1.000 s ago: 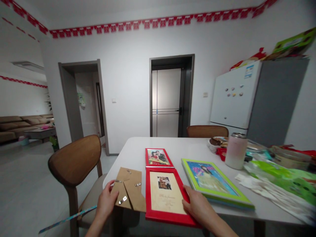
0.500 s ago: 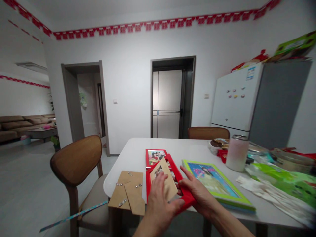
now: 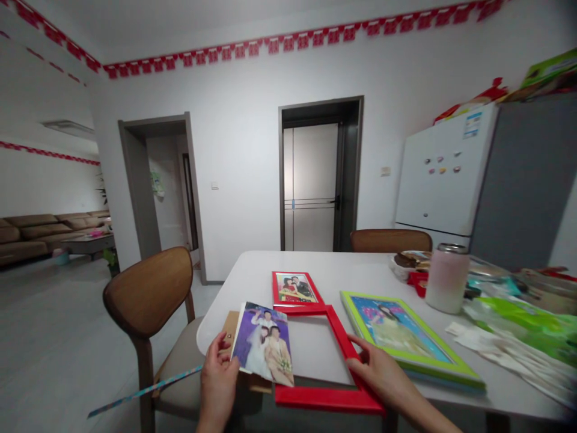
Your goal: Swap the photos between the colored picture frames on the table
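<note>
My left hand (image 3: 219, 374) is closed on the left edge of a photo print (image 3: 265, 346) that shows people in wedding clothes on a purple background. Part of a brown backing board (image 3: 231, 328) shows behind the print, the rest hidden. With fingers wrapped round its right side, my right hand (image 3: 374, 368) holds an empty red picture frame (image 3: 331, 400) at the table's front edge. The tabletop is visible through its opening, and the print overlaps its left side. Just beyond lies a smaller red framed photo (image 3: 295, 288). A green framed picture (image 3: 396, 328) lies right of my right hand.
On the white table's (image 3: 252, 270) right side stand a pink-and-white bottle (image 3: 448, 279), white gloves (image 3: 509, 358) and green plastic packaging (image 3: 523, 328). Wooden chairs stand at the left (image 3: 155, 294) and the far side (image 3: 391, 241). A thin blue patterned strip (image 3: 144, 391) juts out at left.
The photo print has come out of the red frame and moved left in my left hand, picture side now showing. My right hand still holds the frame, now turned flatter. The view has shifted slightly.
</note>
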{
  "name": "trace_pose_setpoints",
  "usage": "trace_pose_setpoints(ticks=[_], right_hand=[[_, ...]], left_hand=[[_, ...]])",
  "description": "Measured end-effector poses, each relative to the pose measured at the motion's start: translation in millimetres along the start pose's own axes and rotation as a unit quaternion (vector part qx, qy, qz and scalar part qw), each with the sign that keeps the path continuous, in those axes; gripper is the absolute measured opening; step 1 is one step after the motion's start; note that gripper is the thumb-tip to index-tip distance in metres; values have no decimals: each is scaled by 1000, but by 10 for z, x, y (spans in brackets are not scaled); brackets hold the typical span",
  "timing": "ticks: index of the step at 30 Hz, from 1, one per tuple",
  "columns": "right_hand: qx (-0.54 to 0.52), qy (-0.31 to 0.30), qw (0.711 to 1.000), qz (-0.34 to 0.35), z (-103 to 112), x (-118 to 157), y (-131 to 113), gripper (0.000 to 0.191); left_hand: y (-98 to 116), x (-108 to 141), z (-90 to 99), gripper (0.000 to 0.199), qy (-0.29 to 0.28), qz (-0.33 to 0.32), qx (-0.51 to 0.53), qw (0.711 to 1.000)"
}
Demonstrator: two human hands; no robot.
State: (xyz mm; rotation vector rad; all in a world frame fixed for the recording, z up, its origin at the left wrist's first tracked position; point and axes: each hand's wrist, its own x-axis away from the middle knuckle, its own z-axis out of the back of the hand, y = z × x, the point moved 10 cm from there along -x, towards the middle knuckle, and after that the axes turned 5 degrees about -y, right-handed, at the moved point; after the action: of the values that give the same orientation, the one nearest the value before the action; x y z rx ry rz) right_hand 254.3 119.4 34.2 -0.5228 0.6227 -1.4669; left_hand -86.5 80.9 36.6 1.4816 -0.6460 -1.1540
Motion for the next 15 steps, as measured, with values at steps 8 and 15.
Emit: trace_pose_setpoints(ticks=[8, 15], right_hand=[[139, 11, 989, 39, -94, 38, -3, 38], [164, 61, 982, 73, -24, 121, -232, 33]], left_hand=[[-138, 154, -19, 40, -50, -61, -167, 983], [158, 271, -240, 35, -100, -169, -307, 931]])
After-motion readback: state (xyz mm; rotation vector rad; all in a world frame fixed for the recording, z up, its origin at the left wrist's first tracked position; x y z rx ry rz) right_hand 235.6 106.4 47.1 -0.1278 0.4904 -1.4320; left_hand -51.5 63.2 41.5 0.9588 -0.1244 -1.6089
